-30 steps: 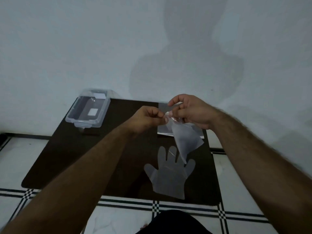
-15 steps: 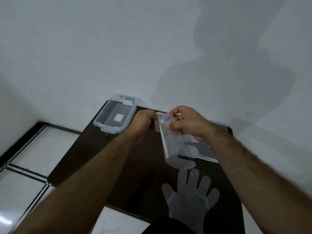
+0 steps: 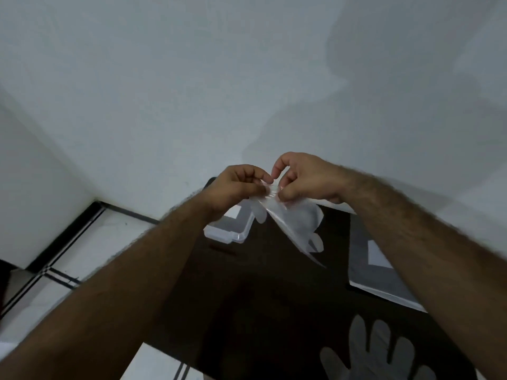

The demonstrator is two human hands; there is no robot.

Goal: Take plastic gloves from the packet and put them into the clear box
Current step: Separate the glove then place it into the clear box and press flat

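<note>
Both hands together above dark table (image 3: 247, 311): left hand (image 3: 236, 189) and right hand (image 3: 304, 179) pinch plastic glove (image 3: 295, 220), apparently separating it. I judge next move: lower into clear box (image 3: 233, 233) behind. Second glove (image 3: 375, 355) lies flat, packet (image 3: 370, 272) beside.

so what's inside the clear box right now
Only the near corner of the clear box shows; its visible floor holds just a white label patch, no glove. The left hand and the held glove cover the rest.

Both bare forearms are reaching forward, the left hand (image 3: 236, 187) and right hand (image 3: 304, 178) meeting fingertip to fingertip, pinching a plastic glove (image 3: 293, 220) above the table (image 3: 260, 297).
</note>
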